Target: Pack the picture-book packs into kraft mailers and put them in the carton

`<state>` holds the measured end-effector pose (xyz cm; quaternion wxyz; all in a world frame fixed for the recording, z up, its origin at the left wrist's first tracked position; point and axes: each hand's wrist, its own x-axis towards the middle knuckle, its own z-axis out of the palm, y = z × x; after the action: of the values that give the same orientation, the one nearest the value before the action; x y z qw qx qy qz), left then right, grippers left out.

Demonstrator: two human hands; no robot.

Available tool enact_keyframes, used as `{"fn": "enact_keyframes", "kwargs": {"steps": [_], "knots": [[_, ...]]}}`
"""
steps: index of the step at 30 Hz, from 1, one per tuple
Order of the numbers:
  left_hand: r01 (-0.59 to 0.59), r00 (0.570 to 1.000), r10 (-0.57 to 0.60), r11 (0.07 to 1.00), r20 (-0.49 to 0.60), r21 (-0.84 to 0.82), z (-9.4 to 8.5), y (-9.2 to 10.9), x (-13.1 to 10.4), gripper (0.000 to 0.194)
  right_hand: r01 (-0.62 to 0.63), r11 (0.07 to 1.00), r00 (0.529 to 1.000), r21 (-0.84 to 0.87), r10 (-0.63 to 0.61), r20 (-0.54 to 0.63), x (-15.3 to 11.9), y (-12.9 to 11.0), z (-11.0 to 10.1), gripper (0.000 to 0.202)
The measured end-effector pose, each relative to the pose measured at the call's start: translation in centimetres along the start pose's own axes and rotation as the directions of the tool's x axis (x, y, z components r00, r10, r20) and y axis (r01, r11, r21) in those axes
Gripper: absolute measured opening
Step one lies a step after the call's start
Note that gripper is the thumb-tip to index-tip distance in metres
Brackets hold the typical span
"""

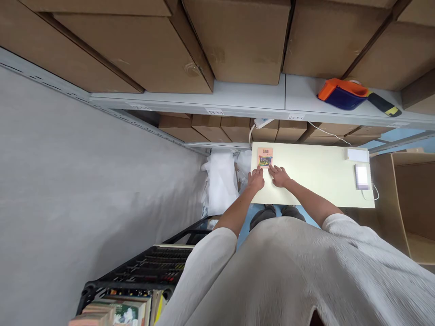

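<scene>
A small pink book (265, 157) with a colourful picture on its cover lies flat near the far left corner of a pale table (312, 176). My left hand (256, 179) rests at the book's near left edge, fingertips touching it or just beside it. At the near right corner of the book is my right hand (279, 175), its fingers stretched out and spread over the tabletop. Both hands are palm down, and neither is wrapped round anything.
On the table's right stand a white box (356, 155) and a blurred device (362, 177) with a cable. Shelves of cardboard boxes (238, 40) hang over the far side, with an orange and blue tape dispenser (346, 94). A black crate (129, 285) holds books; an open carton (401, 199) stands right.
</scene>
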<state>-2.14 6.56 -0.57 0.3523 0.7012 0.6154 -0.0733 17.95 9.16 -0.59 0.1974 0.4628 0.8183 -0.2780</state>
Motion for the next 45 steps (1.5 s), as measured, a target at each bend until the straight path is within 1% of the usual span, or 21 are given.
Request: {"fn": "enact_keyframes", "kwargs": {"steps": [3,5,8,13,17,22,25,28,32,35,38,40,43,44,45], "knots": [[0.027,1.000,-0.028,0.993,-0.009,-0.114,-0.6,-0.5,1.3,0.080,-0.007,0.998,1.000,0.056,0.007,-0.003,1.7,0.1,-0.7,0.092],[0.044,0.999,-0.046,0.989,-0.007,-0.138,-0.6,-0.6,1.9,0.084,-0.018,0.997,1.000,0.072,0.018,0.000,2.4,0.2,-1.0,0.093],[0.056,0.998,-0.056,0.991,-0.002,-0.125,-0.6,-0.5,2.5,0.090,-0.035,0.996,0.999,0.079,0.034,0.008,3.1,0.2,-1.3,0.092],[0.072,0.997,-0.071,0.985,0.018,-0.156,-0.8,-0.6,2.8,0.092,-0.042,0.994,0.999,0.099,0.040,0.021,3.6,0.2,-1.6,0.093],[0.086,0.995,-0.082,0.992,0.048,-0.093,-1.0,-0.6,2.9,0.094,-0.053,0.996,0.998,0.073,0.051,0.036,3.7,0.0,-1.6,0.094],[0.079,0.997,-0.076,0.993,0.028,-0.092,-0.9,-0.4,2.6,0.094,-0.036,0.996,0.999,0.082,0.035,0.005,3.4,0.2,-1.5,0.095],[0.070,0.997,-0.071,0.986,-0.001,-0.150,-0.7,-0.3,2.0,0.091,0.025,0.998,1.000,0.065,-0.024,-0.012,2.2,0.8,-1.4,0.094],[0.067,0.997,-0.071,0.979,-0.014,-0.194,-0.4,-0.1,1.0,0.091,0.066,0.996,0.998,0.060,-0.065,-0.004,0.3,1.4,-1.0,0.092],[0.064,0.997,-0.069,0.984,-0.026,-0.165,0.4,0.2,-0.7,0.096,0.036,0.998,0.999,0.060,-0.039,0.035,-2.1,1.5,0.2,0.093],[0.089,0.995,-0.093,0.987,-0.021,-0.136,1.3,0.9,-2.1,0.097,0.005,0.998,0.998,0.055,-0.008,0.056,-3.8,1.4,0.9,0.092],[0.110,0.994,-0.111,0.990,-0.009,-0.085,2.4,2.3,-3.4,0.096,-0.023,0.998,0.997,0.058,0.019,0.074,-6.0,1.8,1.5,0.088],[0.104,0.995,-0.104,0.993,-0.009,-0.053,3.2,3.6,-4.0,0.095,-0.037,0.997,0.996,0.064,0.032,0.080,-7.8,2.5,1.9,0.084],[0.105,0.994,-0.105,0.994,0.005,-0.010,4.4,6.0,-4.4,0.095,-0.052,0.995,0.996,0.084,0.045,0.083,-10.9,4.3,2.3,0.079],[0.106,0.994,-0.106,0.994,0.010,-0.001,4.8,6.9,-4.4,0.095,-0.065,0.993,0.996,0.099,0.059,0.071,-11.9,5.2,2.2,0.076],[0.105,0.994,-0.105,0.994,0.019,0.007,5.2,7.9,-4.5,0.095,-0.079,0.990,0.997,0.120,0.076,0.034,-13.0,6.3,1.7,0.073]]}}
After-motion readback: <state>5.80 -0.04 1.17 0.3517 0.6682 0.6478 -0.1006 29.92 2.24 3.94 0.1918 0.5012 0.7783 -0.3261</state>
